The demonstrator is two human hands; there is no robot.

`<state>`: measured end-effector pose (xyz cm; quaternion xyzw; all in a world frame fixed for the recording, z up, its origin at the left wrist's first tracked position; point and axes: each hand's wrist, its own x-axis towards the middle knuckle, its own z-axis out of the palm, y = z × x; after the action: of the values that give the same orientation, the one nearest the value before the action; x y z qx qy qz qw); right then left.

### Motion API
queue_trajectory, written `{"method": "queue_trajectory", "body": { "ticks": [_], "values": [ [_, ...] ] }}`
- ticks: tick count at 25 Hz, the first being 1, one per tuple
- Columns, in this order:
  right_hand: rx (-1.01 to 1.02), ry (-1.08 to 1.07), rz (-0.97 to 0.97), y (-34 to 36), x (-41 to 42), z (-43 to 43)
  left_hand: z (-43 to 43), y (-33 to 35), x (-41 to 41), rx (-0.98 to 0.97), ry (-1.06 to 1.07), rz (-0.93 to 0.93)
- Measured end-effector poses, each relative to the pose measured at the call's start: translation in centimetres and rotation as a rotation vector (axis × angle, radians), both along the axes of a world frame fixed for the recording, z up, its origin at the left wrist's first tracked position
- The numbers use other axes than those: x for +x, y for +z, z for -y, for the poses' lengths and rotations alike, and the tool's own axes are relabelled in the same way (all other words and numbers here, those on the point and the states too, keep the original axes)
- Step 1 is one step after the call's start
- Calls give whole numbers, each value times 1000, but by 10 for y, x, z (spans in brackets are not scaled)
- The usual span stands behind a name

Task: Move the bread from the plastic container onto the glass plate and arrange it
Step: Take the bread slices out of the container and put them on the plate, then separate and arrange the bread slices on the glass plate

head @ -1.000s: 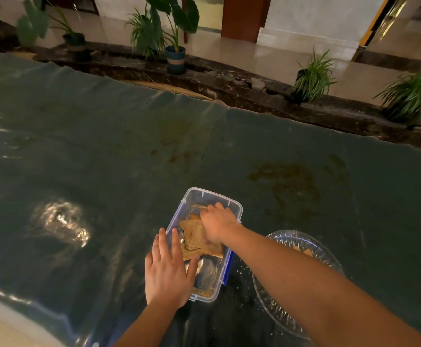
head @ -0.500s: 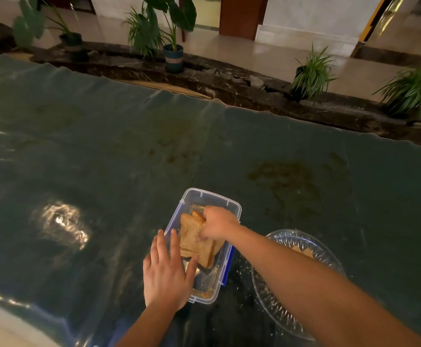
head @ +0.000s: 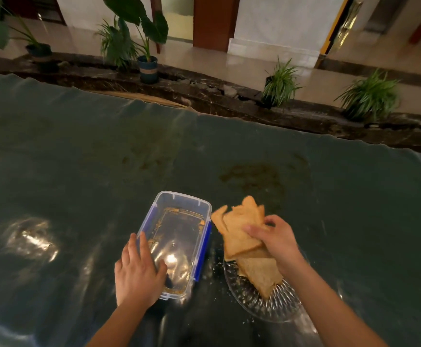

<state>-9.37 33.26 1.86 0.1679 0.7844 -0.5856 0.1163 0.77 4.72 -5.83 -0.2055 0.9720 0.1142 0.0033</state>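
My right hand (head: 277, 240) grips a stack of toasted bread slices (head: 239, 226), held just above the far left rim of the glass plate (head: 277, 306). Another slice (head: 262, 274) lies on the plate under my wrist. The clear plastic container (head: 179, 236) with blue clips sits to the left of the plate and holds only crumbs. My left hand (head: 138, 274) rests flat on the container's near left corner, fingers spread.
A dark green plastic sheet (head: 79, 171) covers the table, with crumbs scattered between container and plate. Beyond the table's far edge runs a dark stone ledge (head: 204, 93) with several potted plants.
My right hand lifted the bread out of the container and carried it right, over the plate. The container now holds only crumbs. My left hand stayed on the container.
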Motion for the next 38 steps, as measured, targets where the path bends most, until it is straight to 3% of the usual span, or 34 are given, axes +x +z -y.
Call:
{"method": "queue_trajectory", "body": {
  "ticks": [7,11,13,23,34,38],
  "values": [
    [-56,-191,150,-68,62,-57,11,19,-17,138,23,13],
    [314,-124,151,-87,67,-61,23,25,-21,144,9,11],
    [395,-91,132,-89,67,-61,29,26,-22,146,-4,2],
    [378,-50,139,-88,72,-64,82,45,-72,94,-7,-108],
    [372,-20,120,-92,78,-72,95,31,-88,54,1,-50],
    [333,-26,110,-95,83,-76,44,47,-63,24,-117,-250]
  ]
}}
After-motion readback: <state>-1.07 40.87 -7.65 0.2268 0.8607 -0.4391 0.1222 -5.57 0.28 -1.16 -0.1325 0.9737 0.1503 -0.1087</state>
